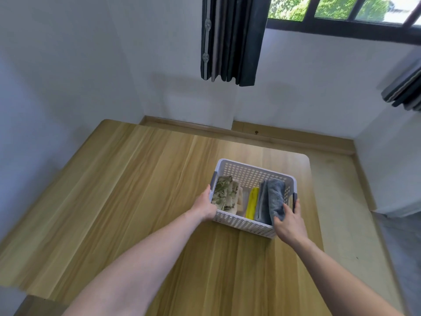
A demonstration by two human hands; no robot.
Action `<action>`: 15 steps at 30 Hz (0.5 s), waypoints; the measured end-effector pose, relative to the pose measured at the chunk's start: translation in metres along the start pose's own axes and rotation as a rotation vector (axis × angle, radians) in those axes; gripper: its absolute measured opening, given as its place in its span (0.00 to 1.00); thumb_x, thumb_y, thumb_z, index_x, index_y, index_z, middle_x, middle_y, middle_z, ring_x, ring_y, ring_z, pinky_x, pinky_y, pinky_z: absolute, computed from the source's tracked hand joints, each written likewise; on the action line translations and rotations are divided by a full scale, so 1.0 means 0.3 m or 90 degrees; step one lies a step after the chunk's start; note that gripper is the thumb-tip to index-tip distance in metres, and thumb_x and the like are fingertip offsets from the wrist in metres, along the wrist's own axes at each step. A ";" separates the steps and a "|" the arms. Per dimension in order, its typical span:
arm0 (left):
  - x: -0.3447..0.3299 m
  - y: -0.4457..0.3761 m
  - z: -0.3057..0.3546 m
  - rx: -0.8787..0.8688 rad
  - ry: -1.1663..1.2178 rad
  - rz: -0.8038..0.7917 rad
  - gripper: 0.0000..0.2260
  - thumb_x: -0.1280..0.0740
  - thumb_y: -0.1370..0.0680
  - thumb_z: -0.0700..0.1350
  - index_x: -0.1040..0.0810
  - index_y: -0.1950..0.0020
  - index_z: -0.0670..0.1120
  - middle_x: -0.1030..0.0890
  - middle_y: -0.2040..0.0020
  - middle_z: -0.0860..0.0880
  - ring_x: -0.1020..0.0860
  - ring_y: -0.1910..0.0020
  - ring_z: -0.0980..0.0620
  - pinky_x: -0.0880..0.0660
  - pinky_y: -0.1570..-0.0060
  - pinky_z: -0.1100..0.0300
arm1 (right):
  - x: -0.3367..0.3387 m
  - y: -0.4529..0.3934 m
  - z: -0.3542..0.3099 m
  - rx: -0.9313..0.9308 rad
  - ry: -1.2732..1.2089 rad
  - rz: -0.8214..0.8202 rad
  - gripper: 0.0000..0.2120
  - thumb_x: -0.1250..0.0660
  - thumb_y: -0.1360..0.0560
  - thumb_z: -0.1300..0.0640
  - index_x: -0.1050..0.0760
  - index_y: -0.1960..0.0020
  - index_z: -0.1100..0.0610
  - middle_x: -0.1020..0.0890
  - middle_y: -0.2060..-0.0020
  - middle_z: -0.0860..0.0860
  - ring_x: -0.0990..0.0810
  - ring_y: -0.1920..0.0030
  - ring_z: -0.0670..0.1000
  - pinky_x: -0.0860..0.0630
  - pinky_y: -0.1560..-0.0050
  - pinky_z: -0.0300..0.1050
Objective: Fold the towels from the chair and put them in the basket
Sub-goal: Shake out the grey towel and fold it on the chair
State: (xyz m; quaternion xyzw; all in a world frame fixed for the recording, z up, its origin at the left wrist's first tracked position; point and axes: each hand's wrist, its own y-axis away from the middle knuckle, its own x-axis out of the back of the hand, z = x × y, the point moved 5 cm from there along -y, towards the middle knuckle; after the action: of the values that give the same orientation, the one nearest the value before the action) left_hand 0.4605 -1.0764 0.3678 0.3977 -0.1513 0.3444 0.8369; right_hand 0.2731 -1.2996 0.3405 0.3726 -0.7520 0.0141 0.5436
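A white basket (245,172) with little holes sits on a wooden table (136,179). Folded towels stand inside it. A green leafy towel (222,192) is at the left side, a yellow towel (251,202) is in the middle, and a blue-grey towel (272,199) is at the right side. The left hand (205,206) holds the basket's left wall, with its fingers curled around the rim. The right hand (290,222) is at the near right corner. Its thumb seems to press on the blue-grey towel while its fingers curl around the right rim, though that part is hard to see.
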 end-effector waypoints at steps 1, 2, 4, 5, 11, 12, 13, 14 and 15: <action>-0.008 -0.023 0.023 -0.002 -0.002 0.000 0.38 0.39 0.21 0.33 0.52 0.15 0.48 0.39 0.18 0.47 0.33 0.23 0.43 0.33 0.30 0.58 | 0.008 -0.029 0.006 -0.003 0.009 0.001 0.31 0.37 0.17 0.49 0.40 0.17 0.53 0.60 0.15 0.51 0.36 0.21 0.63 0.36 0.22 0.57; -0.016 -0.046 0.043 -0.003 -0.003 0.001 0.38 0.38 0.21 0.33 0.52 0.15 0.48 0.39 0.18 0.47 0.33 0.23 0.43 0.34 0.30 0.58 | 0.017 -0.054 0.007 -0.005 0.019 0.003 0.31 0.38 0.17 0.49 0.41 0.17 0.52 0.61 0.16 0.51 0.36 0.21 0.64 0.36 0.22 0.56; -0.029 -0.097 0.079 -0.005 0.003 0.005 0.38 0.38 0.22 0.33 0.52 0.15 0.48 0.39 0.18 0.46 0.33 0.23 0.43 0.34 0.29 0.58 | 0.033 -0.108 0.011 -0.008 0.039 0.008 0.31 0.39 0.16 0.49 0.42 0.16 0.51 0.64 0.16 0.52 0.39 0.21 0.64 0.39 0.21 0.56; -0.036 -0.123 0.096 -0.006 0.007 0.006 0.39 0.38 0.22 0.33 0.52 0.15 0.48 0.38 0.18 0.46 0.33 0.23 0.43 0.35 0.28 0.57 | 0.039 -0.135 0.014 -0.008 0.045 0.011 0.30 0.40 0.16 0.48 0.42 0.16 0.51 0.65 0.16 0.52 0.41 0.20 0.64 0.41 0.20 0.56; -0.066 -0.252 0.200 -0.019 0.013 0.003 0.38 0.38 0.21 0.33 0.52 0.15 0.50 0.39 0.18 0.47 0.33 0.23 0.43 0.33 0.29 0.57 | 0.099 -0.295 0.013 -0.013 0.072 0.017 0.31 0.42 0.17 0.40 0.41 0.17 0.47 0.67 0.17 0.53 0.52 0.17 0.63 0.45 0.19 0.58; -0.072 -0.270 0.217 -0.022 0.012 0.003 0.39 0.38 0.21 0.33 0.52 0.15 0.50 0.38 0.18 0.47 0.32 0.23 0.43 0.33 0.28 0.57 | 0.113 -0.316 0.010 -0.020 0.077 0.015 0.31 0.42 0.17 0.39 0.42 0.16 0.47 0.67 0.17 0.53 0.52 0.17 0.63 0.46 0.19 0.58; -0.078 -0.291 0.231 -0.025 0.017 0.006 0.39 0.37 0.22 0.33 0.52 0.15 0.50 0.38 0.18 0.47 0.32 0.23 0.43 0.33 0.28 0.57 | 0.123 -0.339 0.011 -0.024 0.082 0.014 0.32 0.43 0.17 0.38 0.43 0.16 0.47 0.67 0.17 0.53 0.53 0.17 0.62 0.47 0.19 0.58; -0.081 -0.306 0.243 -0.022 0.023 0.006 0.40 0.36 0.22 0.33 0.52 0.15 0.50 0.38 0.18 0.47 0.32 0.24 0.43 0.33 0.27 0.56 | 0.134 -0.356 0.012 -0.030 0.086 0.011 0.32 0.43 0.17 0.37 0.43 0.16 0.46 0.67 0.17 0.53 0.54 0.17 0.62 0.48 0.19 0.58; -0.085 -0.320 0.255 -0.023 0.028 0.008 0.40 0.36 0.22 0.33 0.52 0.15 0.50 0.38 0.18 0.46 0.32 0.24 0.43 0.32 0.27 0.56 | 0.142 -0.379 0.020 -0.030 0.087 0.012 0.33 0.43 0.17 0.37 0.44 0.16 0.46 0.67 0.17 0.53 0.55 0.17 0.62 0.48 0.19 0.58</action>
State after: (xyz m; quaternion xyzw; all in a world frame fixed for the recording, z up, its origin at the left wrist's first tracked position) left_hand 0.5107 -1.1898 0.3491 0.3739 -0.1418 0.3557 0.8448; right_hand 0.3281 -1.4075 0.3296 0.3510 -0.7167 0.0266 0.6020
